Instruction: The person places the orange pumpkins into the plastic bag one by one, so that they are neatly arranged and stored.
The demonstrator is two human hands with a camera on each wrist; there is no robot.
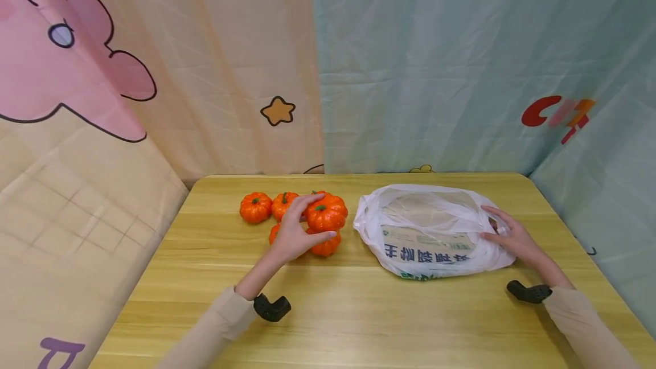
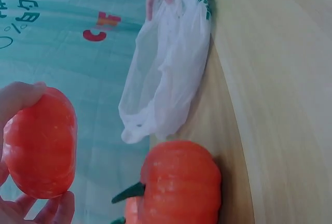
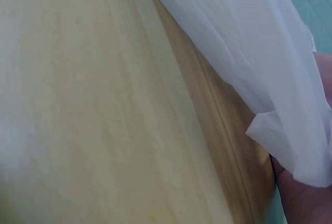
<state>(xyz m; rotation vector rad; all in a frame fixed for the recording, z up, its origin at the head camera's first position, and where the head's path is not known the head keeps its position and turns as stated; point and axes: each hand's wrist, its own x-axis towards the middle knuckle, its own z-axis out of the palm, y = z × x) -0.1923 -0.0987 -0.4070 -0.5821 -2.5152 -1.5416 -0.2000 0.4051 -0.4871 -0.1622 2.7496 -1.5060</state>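
Observation:
My left hand [image 1: 297, 232] holds a small orange pumpkin [image 1: 326, 213] between thumb and fingers, raised above the other pumpkins. In the left wrist view the held pumpkin [image 2: 44, 143] is well above the table, apart from the pumpkin [image 2: 181, 182] below. To the right, a white plastic bag [image 1: 446, 269] with dark printing lies with its mouth spread wide. At its right rim, my right hand [image 1: 515, 238] grips the plastic between thumb and fingers. Folds of the bag [image 3: 249, 42] partly hide that hand in the right wrist view.
Several more orange pumpkins stand near my left hand: one at the far left [image 1: 255, 208], one beside it [image 1: 282, 207], one under the held pumpkin [image 1: 326, 244]. The wooden table [image 1: 359, 323] ends at a printed curtain [image 1: 410, 73] behind.

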